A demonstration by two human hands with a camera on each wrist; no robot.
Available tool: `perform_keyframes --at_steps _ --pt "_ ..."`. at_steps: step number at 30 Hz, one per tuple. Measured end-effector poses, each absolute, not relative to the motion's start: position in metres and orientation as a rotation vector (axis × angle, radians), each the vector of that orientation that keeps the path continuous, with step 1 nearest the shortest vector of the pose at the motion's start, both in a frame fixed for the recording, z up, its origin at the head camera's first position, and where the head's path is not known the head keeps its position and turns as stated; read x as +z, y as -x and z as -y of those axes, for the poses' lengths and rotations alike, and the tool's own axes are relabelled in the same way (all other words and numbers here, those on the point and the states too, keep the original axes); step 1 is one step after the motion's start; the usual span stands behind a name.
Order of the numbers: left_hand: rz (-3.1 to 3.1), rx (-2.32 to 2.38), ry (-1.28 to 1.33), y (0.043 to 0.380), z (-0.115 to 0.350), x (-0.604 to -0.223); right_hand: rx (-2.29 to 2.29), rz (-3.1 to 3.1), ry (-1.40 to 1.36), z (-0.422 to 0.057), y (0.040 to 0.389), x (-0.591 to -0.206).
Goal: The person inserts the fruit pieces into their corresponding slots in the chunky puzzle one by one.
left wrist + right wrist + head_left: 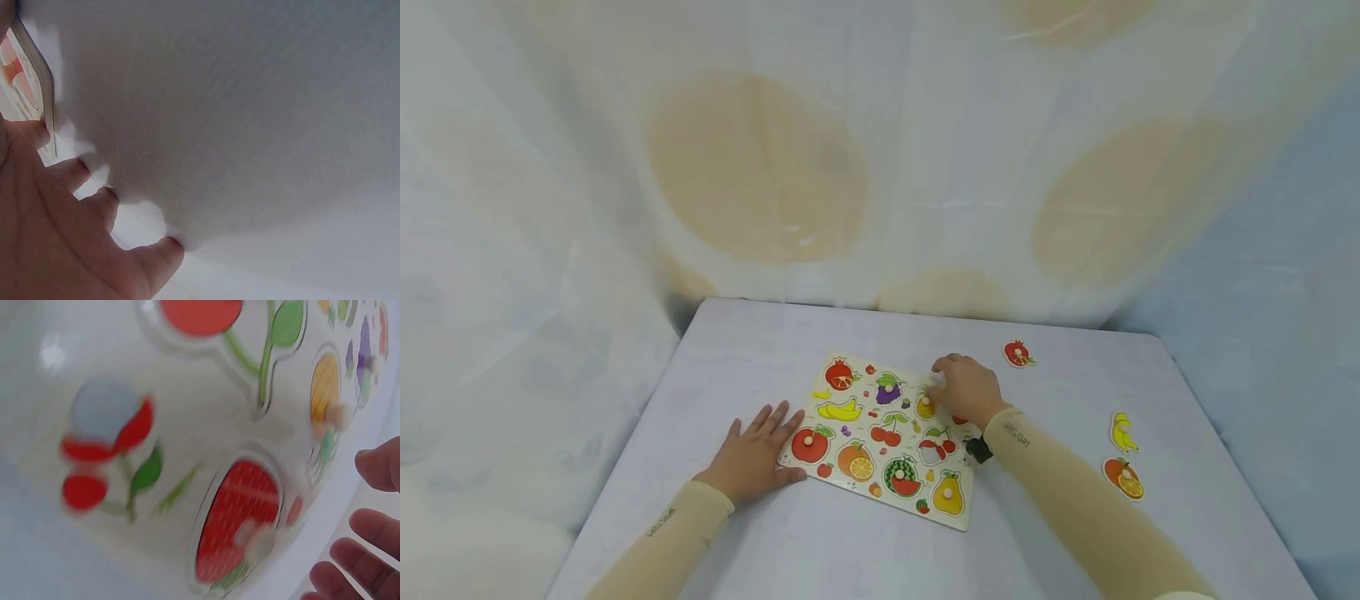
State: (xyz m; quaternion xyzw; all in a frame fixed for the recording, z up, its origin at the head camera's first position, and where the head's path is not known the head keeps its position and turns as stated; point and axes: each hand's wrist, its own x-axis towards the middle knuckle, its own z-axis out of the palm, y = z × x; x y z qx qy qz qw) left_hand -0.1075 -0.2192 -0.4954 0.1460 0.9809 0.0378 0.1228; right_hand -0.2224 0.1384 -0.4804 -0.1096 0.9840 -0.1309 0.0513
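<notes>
A wooden fruit puzzle board (861,430) lies on the table. My left hand (751,458) rests palm down with spread fingers at its left edge, beside the apple piece (805,448); in the left wrist view the fingertips (167,250) press the tablecloth. Over the board's upper right corner reaches my right hand (967,390), its fingers loosely bent around nothing. Its thumb is close to the knobbed pineapple piece (926,407), and the hand partly covers the strawberry piece (959,419). In the right wrist view the strawberry (237,512) and pineapple (325,387) sit in their outlines, apart from the fingers.
Loose to the right of the board are a pomegranate piece (1018,353), a banana piece (1123,432) and an orange piece (1123,478). Knobbed grapes (888,388), watermelon (902,478) and pear (948,493) are in the board. A curtain (925,167) hangs behind the table.
</notes>
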Motion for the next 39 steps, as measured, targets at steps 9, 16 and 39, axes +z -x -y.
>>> perform_keyframes --at_steps 9,16,39 --pt "-2.870 0.101 -0.425 0.107 0.223 -0.496 -0.367 -2.999 0.250 -0.175 0.229 -0.472" --pt "-2.865 0.120 -0.411 0.105 0.220 -0.490 -0.320 -3.036 0.214 -0.203 0.231 -0.473" --pt "-2.859 0.130 -0.421 0.086 0.229 -0.486 -0.482 -3.037 -0.106 -0.276 0.248 -0.500"
